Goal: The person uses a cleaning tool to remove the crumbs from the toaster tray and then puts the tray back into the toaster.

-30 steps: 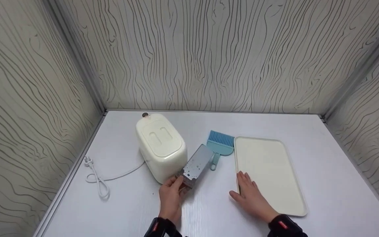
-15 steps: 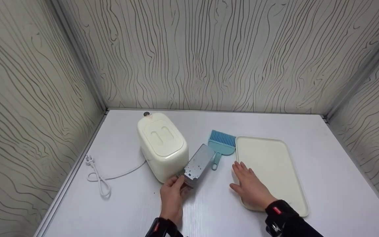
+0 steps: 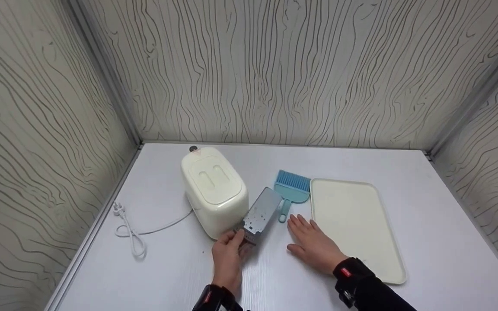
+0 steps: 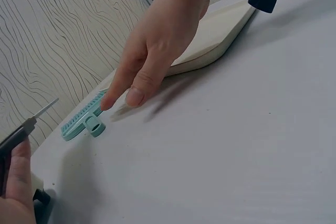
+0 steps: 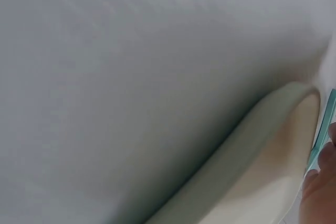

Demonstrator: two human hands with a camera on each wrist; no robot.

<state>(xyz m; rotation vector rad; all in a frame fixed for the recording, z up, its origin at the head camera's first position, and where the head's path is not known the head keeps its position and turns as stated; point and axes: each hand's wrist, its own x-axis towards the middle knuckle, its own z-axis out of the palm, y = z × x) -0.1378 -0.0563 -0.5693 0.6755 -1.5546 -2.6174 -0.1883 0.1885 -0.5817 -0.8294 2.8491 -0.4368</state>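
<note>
Soft shadows, dim and blurry right-wrist view.

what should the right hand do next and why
Probably reach slightly forward and grip the brush handle with the right hand: that hand is open and holds nothing, its fingertips near the handle, while the left hand holds the metal tray, whose dark specks may need brushing off.
</note>
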